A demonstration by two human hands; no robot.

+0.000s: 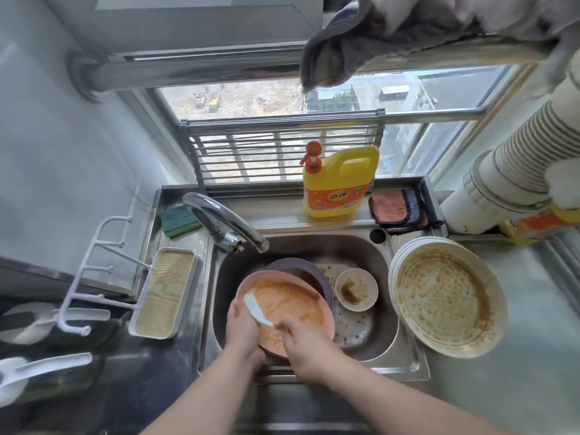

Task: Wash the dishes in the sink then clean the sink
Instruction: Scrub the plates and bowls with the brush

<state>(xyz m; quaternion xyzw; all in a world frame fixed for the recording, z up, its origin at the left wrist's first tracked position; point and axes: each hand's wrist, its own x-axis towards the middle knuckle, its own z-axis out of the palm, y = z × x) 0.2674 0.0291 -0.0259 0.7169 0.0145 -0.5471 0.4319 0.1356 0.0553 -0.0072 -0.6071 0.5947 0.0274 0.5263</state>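
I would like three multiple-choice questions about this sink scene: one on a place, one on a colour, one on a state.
1. Where is the stack of dirty plates?
A. On the counter right of the sink
B. Under the tap
C. On the window rack

2. What colour is the detergent bottle?
A. Blue
B. Yellow
C. Green

3. What is the right hand doing?
A. Hanging idle
B. Turning the tap
C. Holding a white spoon in the pink bowl

Answers: 1 A, the stack sits beside the basin; 2 B, yellow body with orange pump; 3 C, its fingers grip the spoon handle.
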